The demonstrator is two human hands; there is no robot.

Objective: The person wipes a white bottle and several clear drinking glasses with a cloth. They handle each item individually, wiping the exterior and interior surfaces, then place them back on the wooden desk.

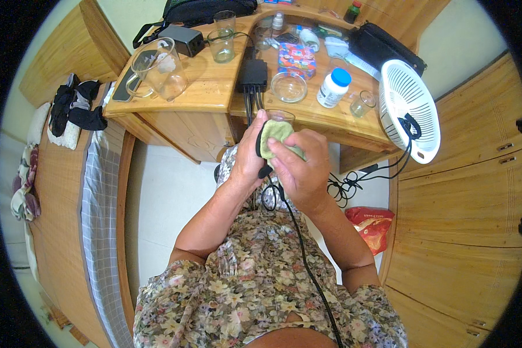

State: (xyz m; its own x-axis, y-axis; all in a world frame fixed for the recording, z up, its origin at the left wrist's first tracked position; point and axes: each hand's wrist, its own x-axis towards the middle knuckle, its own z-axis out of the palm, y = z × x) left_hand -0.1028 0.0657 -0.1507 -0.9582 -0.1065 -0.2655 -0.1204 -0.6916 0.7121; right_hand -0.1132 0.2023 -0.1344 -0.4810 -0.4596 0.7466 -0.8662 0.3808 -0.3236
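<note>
Both my hands meet in front of my body at the desk's front edge. My right hand (303, 174) is closed on a pale green cloth (277, 134), with its thumb and fingers pressing into it. Against the cloth's left side is my left hand (249, 152), upright, its thumb pointing away and most fingers hidden. A black band (261, 145) runs between the left palm and the cloth; what that hand grips is hidden. Just beyond the cloth shows the rim of a clear glass (281, 115); I cannot tell whether it is held.
The wooden desk (209, 95) carries a glass pitcher (174, 84), glass cup (221, 46), black box (252, 75), glass dish (289, 88), white bottle with blue lid (333, 90) and small glass (362, 104). A white colander (432, 116) stands right. Black cables (345, 188) hang below.
</note>
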